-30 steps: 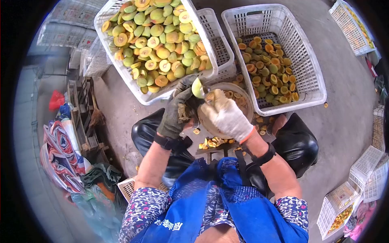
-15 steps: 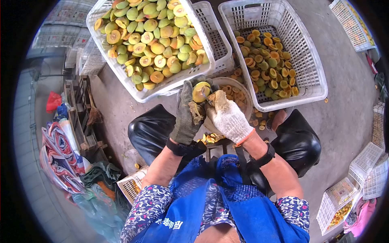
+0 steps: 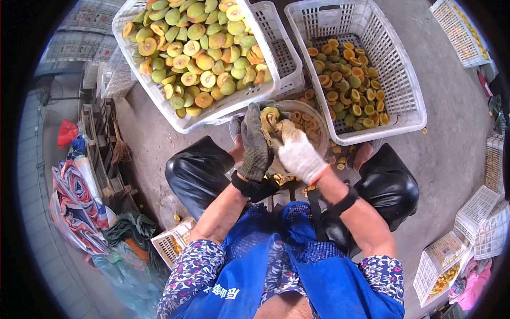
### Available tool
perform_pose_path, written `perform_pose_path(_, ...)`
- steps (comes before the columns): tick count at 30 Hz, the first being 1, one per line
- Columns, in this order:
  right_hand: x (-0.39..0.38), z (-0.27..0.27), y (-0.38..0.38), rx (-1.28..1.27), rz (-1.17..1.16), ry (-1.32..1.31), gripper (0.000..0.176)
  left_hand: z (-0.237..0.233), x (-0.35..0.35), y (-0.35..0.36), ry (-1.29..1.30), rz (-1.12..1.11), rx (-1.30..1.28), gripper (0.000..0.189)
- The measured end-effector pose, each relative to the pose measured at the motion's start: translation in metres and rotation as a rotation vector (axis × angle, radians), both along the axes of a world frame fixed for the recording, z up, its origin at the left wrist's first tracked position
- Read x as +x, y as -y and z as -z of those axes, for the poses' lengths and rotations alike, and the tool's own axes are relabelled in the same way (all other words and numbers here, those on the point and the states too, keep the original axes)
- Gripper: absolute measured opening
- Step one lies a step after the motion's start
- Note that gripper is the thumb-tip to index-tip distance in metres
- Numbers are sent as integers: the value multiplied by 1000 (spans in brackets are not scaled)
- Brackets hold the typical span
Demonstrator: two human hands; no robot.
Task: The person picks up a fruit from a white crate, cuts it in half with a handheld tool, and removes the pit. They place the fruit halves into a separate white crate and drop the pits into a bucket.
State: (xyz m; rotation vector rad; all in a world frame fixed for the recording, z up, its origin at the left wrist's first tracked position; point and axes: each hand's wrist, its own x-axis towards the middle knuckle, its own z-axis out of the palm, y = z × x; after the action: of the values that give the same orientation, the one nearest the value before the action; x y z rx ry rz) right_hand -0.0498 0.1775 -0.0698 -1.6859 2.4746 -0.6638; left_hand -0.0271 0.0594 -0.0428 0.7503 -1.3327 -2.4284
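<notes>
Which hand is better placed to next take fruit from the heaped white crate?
Probably left: the dark-gloved left hand, though holding a cut yellow fruit, is nearer that white plastic crate.

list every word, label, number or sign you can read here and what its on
White characters on the blue garment: one looks like "山"; the others are too distorted to read surely.
Pale panel on the upper-right crate: too blurred to read any text.
Stacked crates at upper left: reddish marks, too small to read.
</notes>
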Motion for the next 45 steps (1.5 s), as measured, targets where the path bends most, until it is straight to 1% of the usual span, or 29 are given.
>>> perform_pose_path(1, 6, 1, 1, 4, 124, -43, 29, 0, -1, -1, 2, -20, -1, 43)
perform_pose_path(3, -4, 4, -5, -30, 41, -22, 29, 2, 1, 0, 18, -37, 2, 43)
perform_pose_path(4, -10, 6, -8, -66, -44, -2, 30, 5, 1, 7, 57, 69, -184, 42)
perform_pose_path(5, -13, 10, -6, -70, 4, 233, 27, 7, 1, 17, 93, 174, -370, 41)
perform_pose_path(7, -17, 12, -8, -40, -37, 152, 27, 16, 3, 26, 144, 314, -565, 42)
perform_pose_path(8, -21, 8, -10, -6, -71, 71, 28, 10, 1, 26, 137, 313, -564, 42)
perform_pose_path(10, -25, 1, -9, 32, -118, -18, 28, -4, -1, 27, 124, 397, -60, 44)
perform_pose_path(11, -24, -2, -5, -90, 91, 440, 27, -13, -2, 17, 12, 376, -256, 46)
perform_pose_path(12, -26, -16, 0, -210, 303, 896, 26, -11, 1, 13, 8, 369, -254, 46)
perform_pose_path(13, -31, -34, -3, 26, 336, 1425, 28, -7, 5, 10, -38, 285, -367, 45)
perform_pose_path(14, -32, -43, -3, 33, 333, 1421, 28, 1, 8, 7, -82, 202, -478, 45)
perform_pose_path(15, -33, -49, -4, 42, 303, 1411, 28, 14, 9, 3, -69, 84, -183, 44)
perform_pose_path(16, -33, -51, -4, 54, 273, 1404, 27, 24, 9, 5, -70, 78, -180, 44)
perform_pose_path(18, -27, -18, -6, 1, 221, 1293, 24, 26, 8, 6, -181, 47, -457, 40)
perform_pose_path(20, -28, -3, -8, -91, -90, 686, 24, 19, 11, 7, -100, 45, -449, 39)
perform_pose_path(22, -32, -8, -14, -58, -105, 663, 26, 19, 12, 20, -52, 242, -741, 40)
perform_pose_path(23, -32, -12, -15, 28, -52, 758, 27, 24, 12, 25, 11, 317, -369, 38)
perform_pose_path(27, -20, -15, 0, 38, 232, 1262, 35, 32, 13, 16, -33, 239, -510, 35)
perform_pose_path(29, -22, -32, -3, 15, 287, 1432, 34, 31, 11, 11, -73, 122, -132, 34)
perform_pose_path(30, -23, -39, -4, -8, 341, 1599, 34, 29, 11, 9, -72, 122, -130, 34)
perform_pose_path(31, -20, -31, -2, -110, 344, 1610, 18, 28, 9, 8, -103, 100, -139, 34)
perform_pose_path(32, -21, -31, -2, -111, 344, 1613, 18, 27, 9, 8, -129, 80, -149, 35)
perform_pose_path(34, -22, -32, -2, -101, 250, 1101, 21, 27, 7, 8, -79, 111, -209, 37)
perform_pose_path(35, -21, -18, -5, -104, 258, 1105, 21, 28, 5, 7, -43, 139, -269, 38)
perform_pose_path(37, -17, 18, -13, -157, -183, 140, 26, 22, 5, 4, 0, 194, -212, 38)
perform_pose_path(38, -23, 13, -14, -157, -173, 134, 26, 20, 4, 6, 36, 232, -163, 39)
perform_pose_path(40, -34, -12, -14, 121, 16, 1029, 30, 17, 7, 15, 47, 321, -247, 40)
perform_pose_path(42, -39, -37, -15, 258, 74, 1225, 31, 7, 6, 19, 56, 443, -551, 42)
perform_pose_path(45, -36, -38, -18, 282, 175, 1594, 37, 11, 7, 26, -27, 512, -515, 43)
